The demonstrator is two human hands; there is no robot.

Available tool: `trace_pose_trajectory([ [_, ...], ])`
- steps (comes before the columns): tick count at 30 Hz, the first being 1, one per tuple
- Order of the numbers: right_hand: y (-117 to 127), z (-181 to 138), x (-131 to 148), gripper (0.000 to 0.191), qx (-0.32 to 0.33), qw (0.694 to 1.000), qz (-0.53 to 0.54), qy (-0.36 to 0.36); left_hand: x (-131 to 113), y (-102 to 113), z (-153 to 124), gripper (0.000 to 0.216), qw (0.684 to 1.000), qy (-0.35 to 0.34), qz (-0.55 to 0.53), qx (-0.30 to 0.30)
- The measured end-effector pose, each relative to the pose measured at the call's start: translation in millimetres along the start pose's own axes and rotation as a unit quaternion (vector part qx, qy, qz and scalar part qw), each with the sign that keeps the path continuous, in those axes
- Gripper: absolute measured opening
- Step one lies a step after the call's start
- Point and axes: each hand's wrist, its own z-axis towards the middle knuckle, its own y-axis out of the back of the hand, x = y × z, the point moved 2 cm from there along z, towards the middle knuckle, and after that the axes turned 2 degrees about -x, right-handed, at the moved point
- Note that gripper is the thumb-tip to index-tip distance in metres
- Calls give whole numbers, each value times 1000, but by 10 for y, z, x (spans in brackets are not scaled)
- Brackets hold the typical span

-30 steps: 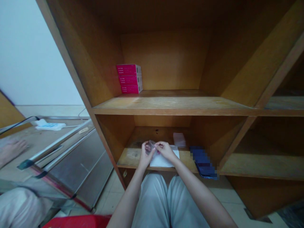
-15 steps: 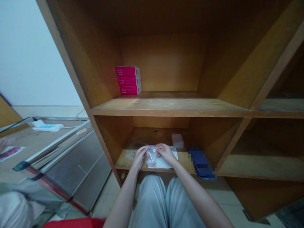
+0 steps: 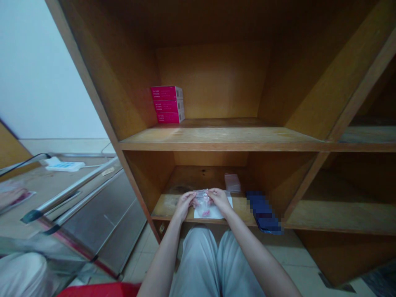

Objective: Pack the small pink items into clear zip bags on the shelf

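Clear plastic bag (image 3: 204,204) is what this person is busy with, held over a white sheet (image 3: 218,213) near the front edge of the lower shelf (image 3: 165,205), at 12 o'clock from the knees (image 3: 202,243). Something pink (image 3: 206,213) shows toward its 6 o'clock end; I can't make out what it is. The left hand (image 3: 185,202) is at the bag's 10 o'clock corner, the right hand (image 3: 220,198) at its 2 o'clock, each with thumb and fingers closed on the film, the top edge running between them. Looks to me like the step is working that edge; whether it is sealed or parted, I can't tell. The next move, I'd judge, calls for a light, even pinch from the 2 hands, since thin film slips and creases easily. At 3 o'clock lies a dark blue item (image 3: 264,212), partly blurred out. Beyond the right hand, at 1 o'clock, is a flat clear packet (image 3: 232,182). Farthest, at 11 o'clock, 3 pink boxes (image 3: 167,105) stand stacked on the upper shelf (image 3: 222,134).
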Motion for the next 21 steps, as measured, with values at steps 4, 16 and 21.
trace_pose_trajectory([
  [4, 21, -16, -17, 28, 5, 1000, 6, -11, 0, -3, -7, 26, 1000, 3, 19, 6],
  [16, -25, -64, -18, 18, -1, 997, -52, 61, -29, -27, -30, 23, 998, 8, 33, 50],
  [21, -57, -82, -30, 21, 12, 997, -36, 67, -3, 1, -17, 22, 999, 12, 23, 27],
])
